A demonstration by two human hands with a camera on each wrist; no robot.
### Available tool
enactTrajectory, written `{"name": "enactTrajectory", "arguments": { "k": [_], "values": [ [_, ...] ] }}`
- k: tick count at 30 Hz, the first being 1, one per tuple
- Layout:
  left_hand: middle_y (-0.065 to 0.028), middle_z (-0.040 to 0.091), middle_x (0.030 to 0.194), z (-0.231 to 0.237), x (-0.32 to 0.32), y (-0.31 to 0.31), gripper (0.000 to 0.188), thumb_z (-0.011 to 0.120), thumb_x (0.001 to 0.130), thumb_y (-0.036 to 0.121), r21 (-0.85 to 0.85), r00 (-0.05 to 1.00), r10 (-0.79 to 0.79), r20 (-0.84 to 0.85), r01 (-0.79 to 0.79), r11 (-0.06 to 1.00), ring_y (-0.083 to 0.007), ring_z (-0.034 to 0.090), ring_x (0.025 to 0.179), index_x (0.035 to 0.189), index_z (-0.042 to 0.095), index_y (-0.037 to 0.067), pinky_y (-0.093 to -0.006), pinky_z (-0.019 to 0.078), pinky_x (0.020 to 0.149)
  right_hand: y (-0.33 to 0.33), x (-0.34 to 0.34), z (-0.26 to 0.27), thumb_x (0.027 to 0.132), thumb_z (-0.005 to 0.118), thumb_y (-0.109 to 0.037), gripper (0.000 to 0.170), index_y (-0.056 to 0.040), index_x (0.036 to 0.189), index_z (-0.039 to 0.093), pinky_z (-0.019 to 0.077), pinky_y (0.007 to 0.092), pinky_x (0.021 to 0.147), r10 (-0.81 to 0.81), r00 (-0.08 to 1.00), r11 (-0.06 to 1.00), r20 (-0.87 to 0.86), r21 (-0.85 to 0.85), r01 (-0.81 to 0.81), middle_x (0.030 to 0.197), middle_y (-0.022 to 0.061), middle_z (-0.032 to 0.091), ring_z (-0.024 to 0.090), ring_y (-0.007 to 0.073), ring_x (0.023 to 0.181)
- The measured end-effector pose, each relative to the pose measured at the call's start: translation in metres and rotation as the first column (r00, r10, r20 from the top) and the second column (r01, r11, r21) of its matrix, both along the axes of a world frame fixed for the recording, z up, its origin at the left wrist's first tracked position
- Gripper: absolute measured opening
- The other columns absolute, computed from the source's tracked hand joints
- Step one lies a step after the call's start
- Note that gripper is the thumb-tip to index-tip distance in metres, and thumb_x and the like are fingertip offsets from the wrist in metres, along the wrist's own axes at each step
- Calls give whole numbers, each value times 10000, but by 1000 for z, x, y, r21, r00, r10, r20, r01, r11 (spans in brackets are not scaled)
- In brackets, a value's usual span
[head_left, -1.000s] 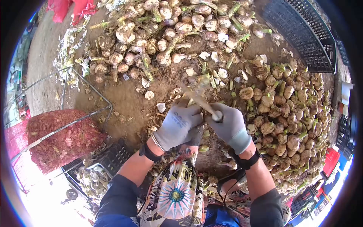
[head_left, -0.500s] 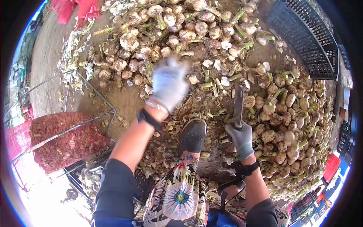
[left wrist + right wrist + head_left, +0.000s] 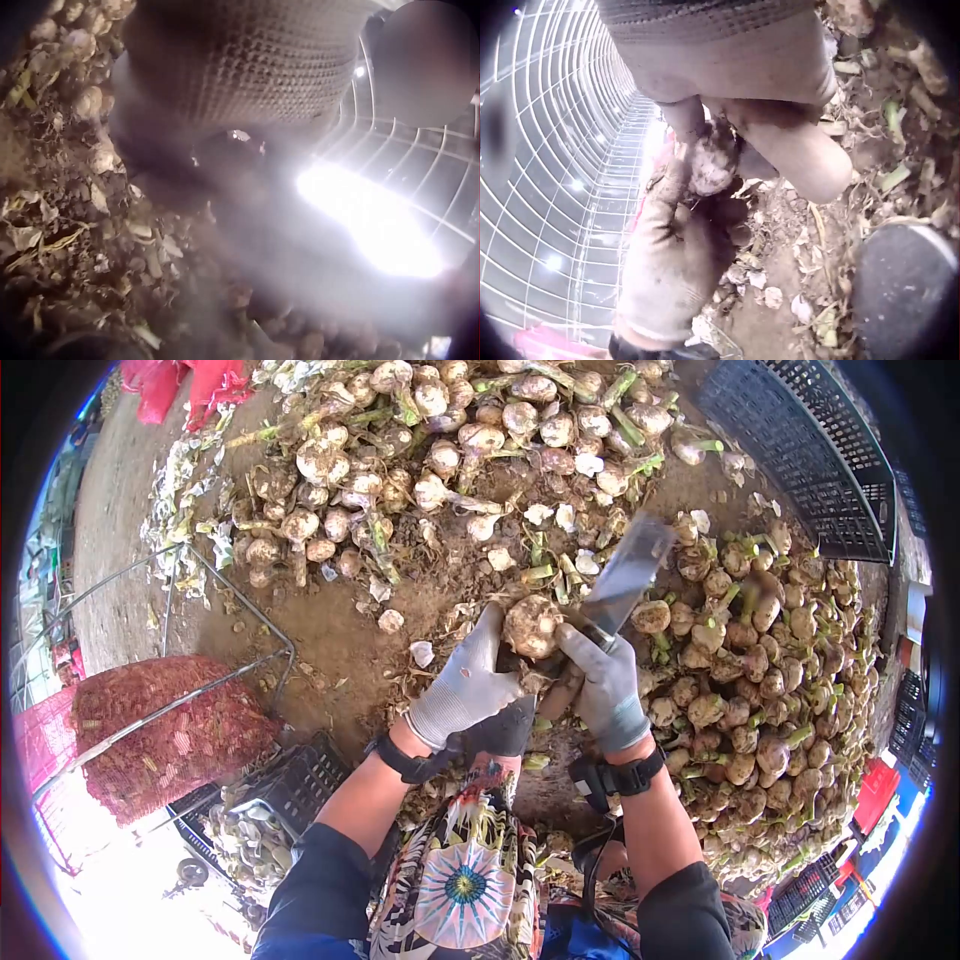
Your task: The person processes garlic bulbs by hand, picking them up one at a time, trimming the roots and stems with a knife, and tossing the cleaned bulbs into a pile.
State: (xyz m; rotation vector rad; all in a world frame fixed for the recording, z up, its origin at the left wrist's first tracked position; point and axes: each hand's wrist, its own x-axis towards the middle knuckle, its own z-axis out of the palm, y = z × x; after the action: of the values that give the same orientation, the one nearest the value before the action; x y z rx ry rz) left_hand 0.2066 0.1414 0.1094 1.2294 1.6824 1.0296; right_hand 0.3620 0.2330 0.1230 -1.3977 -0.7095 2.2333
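In the head view my gloved left hand (image 3: 465,685) grips a soiled garlic bulb (image 3: 532,627) in front of my body. Close on its right, my gloved right hand (image 3: 608,685) holds a knife (image 3: 632,572) with a broad metal blade pointing up and to the right. The right fingertips are at the bulb's edge. From the right wrist, the bulb (image 3: 712,161) shows between the left glove (image 3: 667,270) and the right glove (image 3: 727,67). The left wrist view is blurred, with mostly the glove's knitted cuff (image 3: 255,67) visible.
Untrimmed garlic (image 3: 325,460) lies heaped ahead, and a larger pile of bulbs (image 3: 740,700) is at right. Black crates (image 3: 800,450) stand far right. A red mesh sack (image 3: 175,730) and a metal frame (image 3: 245,600) are at left. Cut stems and skins litter the ground.
My left hand reached out to the far heap half a second ago and has come back with a garlic bulb. The knife in my right hand has moved left, beside the bulb.
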Motion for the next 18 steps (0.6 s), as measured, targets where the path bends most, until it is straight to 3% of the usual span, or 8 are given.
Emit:
{"name": "enactTrajectory", "arguments": {
  "k": [2,3,6,7,9,12,14,18],
  "values": [
    [-57,587,1245,17,6,5,797,837,792,167,-254,679,275,681,-133,958,-109,578,1079,1434,387,27,-250,532,829,1,-3,4,914,710,-123,349,45,1213,645,509,223,727,74,996,990,46,117,-79,963,15,684,632,79,833],
    [-41,579,1256,23,4,3,795,844,784,175,-293,610,306,731,-124,948,-106,583,1070,1419,395,12,-243,527,830,3,1,13,923,708,-152,351,53,1200,646,513,238,718,183,974,974,136,111,-199,958,10,681,635,84,826],
    [-38,595,1244,11,0,-6,779,829,801,180,-342,655,280,702,-35,939,-97,598,1064,1424,401,-7,-257,543,784,1,13,13,886,731,-170,330,-3,1165,674,536,301,700,279,920,905,277,245,-348,959,34,710,690,165,796],
    [-38,595,1244,-8,-3,-16,779,829,801,180,-341,652,279,705,-33,939,-97,598,1064,1424,401,-7,-257,543,784,2,19,14,837,740,-142,309,-43,1124,682,543,332,695,274,830,668,485,525,-528,956,56,709,696,217,794],
    [-97,591,1292,-51,-10,-33,733,760,841,59,198,965,-258,39,246,949,-155,590,1139,1449,361,-34,-308,516,941,1,25,24,714,723,-100,330,-131,1036,662,538,413,714,209,585,166,784,561,-811,928,104,672,679,329,817],
    [-147,556,1357,-13,1,-49,839,757,848,56,-137,839,148,524,-89,987,-195,576,1205,1513,254,-38,-348,503,1009,-5,21,38,720,692,-108,328,-129,1040,625,516,439,743,196,379,-49,904,395,-917,860,85,637,668,306,813],
    [-170,508,1414,-8,-7,-48,951,786,827,63,-241,914,95,395,3,970,-213,545,1258,1546,171,-27,-364,475,1057,-6,21,38,715,676,-107,334,-135,1041,610,504,440,758,218,362,-31,906,377,-926,849,85,633,667,299,823],
    [-165,529,1389,-10,-9,-52,985,820,800,79,-224,716,184,673,-40,974,-219,571,1225,1542,180,-30,-361,495,1032,-11,21,30,706,674,-99,274,-129,967,598,502,446,738,221,402,2,889,412,-911,846,90,635,663,298,809]
  ]
}}
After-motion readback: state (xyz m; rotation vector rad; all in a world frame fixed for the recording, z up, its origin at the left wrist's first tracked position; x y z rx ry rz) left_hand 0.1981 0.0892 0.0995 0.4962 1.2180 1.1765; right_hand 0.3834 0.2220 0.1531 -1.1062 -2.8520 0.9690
